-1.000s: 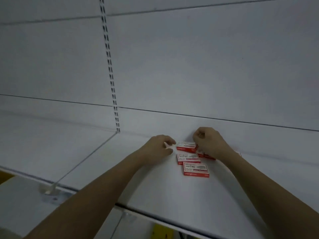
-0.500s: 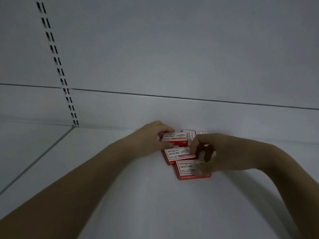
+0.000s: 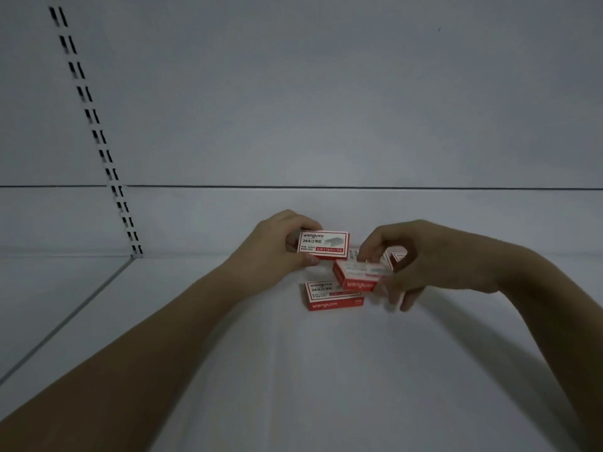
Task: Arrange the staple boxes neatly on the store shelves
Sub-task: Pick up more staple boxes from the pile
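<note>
Small red and white staple boxes lie near the back of a white shelf (image 3: 293, 370). My left hand (image 3: 270, 252) grips one staple box (image 3: 323, 245) by its left end, lifted with its label facing me. My right hand (image 3: 434, 259) pinches a second staple box (image 3: 359, 275), tilted above the shelf. A third staple box (image 3: 332, 296) lies flat in front of them. Behind my right fingers more boxes (image 3: 396, 257) show only in part.
The white back panel (image 3: 326, 109) rises right behind the boxes. A slotted upright (image 3: 98, 138) runs down at the left to the shelf joint (image 3: 65, 318).
My left hand has lifted the rear box off the shelf. My right hand has picked up another box and tilted it, leaving one box flat in front. The camera has moved closer.
</note>
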A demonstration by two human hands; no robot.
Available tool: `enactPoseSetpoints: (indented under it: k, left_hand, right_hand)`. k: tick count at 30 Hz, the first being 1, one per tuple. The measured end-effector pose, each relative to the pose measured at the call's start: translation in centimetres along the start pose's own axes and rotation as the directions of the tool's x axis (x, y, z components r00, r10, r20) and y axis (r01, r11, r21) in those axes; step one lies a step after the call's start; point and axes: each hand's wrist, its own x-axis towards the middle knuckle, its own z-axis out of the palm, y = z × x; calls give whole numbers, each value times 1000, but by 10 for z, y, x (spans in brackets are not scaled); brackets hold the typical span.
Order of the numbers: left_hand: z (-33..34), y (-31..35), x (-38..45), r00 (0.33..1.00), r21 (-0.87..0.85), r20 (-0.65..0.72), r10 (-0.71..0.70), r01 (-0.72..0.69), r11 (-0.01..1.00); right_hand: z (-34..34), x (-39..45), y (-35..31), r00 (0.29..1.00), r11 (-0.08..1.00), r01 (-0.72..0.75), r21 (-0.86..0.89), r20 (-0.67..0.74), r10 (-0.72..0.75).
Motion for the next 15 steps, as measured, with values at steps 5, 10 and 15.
enactPoseSetpoints:
  k: [5, 10, 15]
  left_hand:
    - [-3, 7, -2, 986, -31, -160, 41, -47, 998]
    - [-6, 9, -1, 970, -39, -242, 11, -21, 999]
    - [-6, 11, -1, 973, -43, -230, -10, 0, 999]
  right_hand:
    - [1, 7, 3, 926, 988, 146, -59, -343, -157]
    - [-3, 10, 8, 824, 981, 163, -104, -533, -194]
    - [-6, 18, 17, 787, 963, 65, -261, -580, -210]
